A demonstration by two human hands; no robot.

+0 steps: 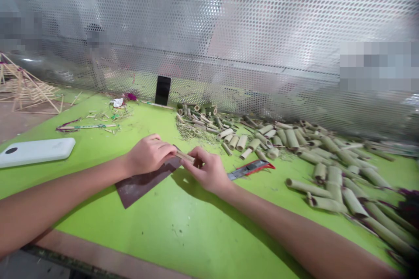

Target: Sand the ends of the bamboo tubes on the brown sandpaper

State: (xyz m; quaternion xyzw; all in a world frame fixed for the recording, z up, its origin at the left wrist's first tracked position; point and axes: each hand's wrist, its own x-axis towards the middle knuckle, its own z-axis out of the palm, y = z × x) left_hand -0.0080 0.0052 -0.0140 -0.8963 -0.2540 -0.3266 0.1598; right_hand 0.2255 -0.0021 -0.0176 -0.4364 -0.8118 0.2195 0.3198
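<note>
My left hand and my right hand meet at the middle of the green mat. Both pinch a short pale bamboo strip between their fingertips. The strip lies over the far end of a dark brown sheet of sandpaper that rests flat on the mat. My left hand's fingers curl over the sheet's upper edge. My right hand grips the strip's right end.
A red-handled cutter lies just right of my right hand. Several cut bamboo tubes spread across the right side. A white power bank lies left, a black phone leans on the perforated metal wall, and a stick frame stands far left.
</note>
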